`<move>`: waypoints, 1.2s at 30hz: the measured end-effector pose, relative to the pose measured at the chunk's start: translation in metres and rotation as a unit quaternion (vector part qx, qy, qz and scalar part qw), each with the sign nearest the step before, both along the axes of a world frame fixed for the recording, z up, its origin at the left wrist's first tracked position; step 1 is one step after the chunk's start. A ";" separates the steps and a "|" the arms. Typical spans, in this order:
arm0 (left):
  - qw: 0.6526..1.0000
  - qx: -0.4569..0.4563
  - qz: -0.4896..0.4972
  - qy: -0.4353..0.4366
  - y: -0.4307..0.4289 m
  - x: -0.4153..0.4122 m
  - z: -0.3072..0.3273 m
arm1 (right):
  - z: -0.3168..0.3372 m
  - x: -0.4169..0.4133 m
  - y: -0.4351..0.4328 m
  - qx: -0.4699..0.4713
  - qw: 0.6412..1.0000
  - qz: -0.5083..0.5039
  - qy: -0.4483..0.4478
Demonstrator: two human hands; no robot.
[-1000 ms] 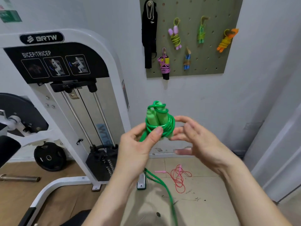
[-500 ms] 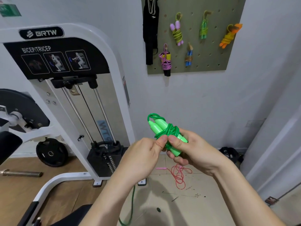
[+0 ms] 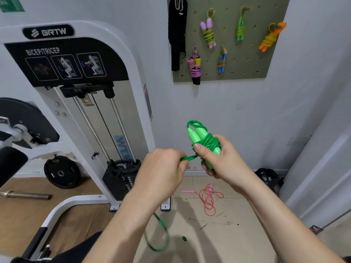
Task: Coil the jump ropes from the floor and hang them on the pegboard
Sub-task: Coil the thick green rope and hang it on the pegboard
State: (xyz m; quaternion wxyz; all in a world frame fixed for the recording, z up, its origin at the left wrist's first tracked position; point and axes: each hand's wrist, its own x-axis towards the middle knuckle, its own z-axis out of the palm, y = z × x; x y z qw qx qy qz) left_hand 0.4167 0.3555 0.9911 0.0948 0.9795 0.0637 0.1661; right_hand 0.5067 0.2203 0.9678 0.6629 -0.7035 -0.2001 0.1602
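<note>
Tiled floor (image 3: 247, 215) with tangled pink jump rope (image 3: 208, 199), barbell (image 3: 26, 195) on wood section at left, black bag (image 3: 266, 177) by wall

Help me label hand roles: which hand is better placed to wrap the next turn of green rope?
Left, probably. The left hand grips the free strand running off the green jump rope, whose wound handles the right hand is busy holding.

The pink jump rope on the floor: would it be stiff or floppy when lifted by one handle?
Probably floppy: the pink jump rope lies in loose, tangled loops, so it would likely dangle. Its thin cord looks light.
</note>
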 end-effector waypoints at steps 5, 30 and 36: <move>0.995 0.088 -0.051 -0.017 0.008 -0.010 0.003 | -0.004 0.006 -0.015 -0.251 0.946 0.005 -0.204; 0.749 -0.641 -0.170 -0.010 -0.071 -0.023 0.016 | 0.046 -0.056 -0.113 0.040 0.966 0.256 -0.026; 0.816 -0.559 -0.047 -0.140 -0.144 -0.054 -0.005 | 0.017 -0.082 -0.138 0.189 0.959 0.154 0.142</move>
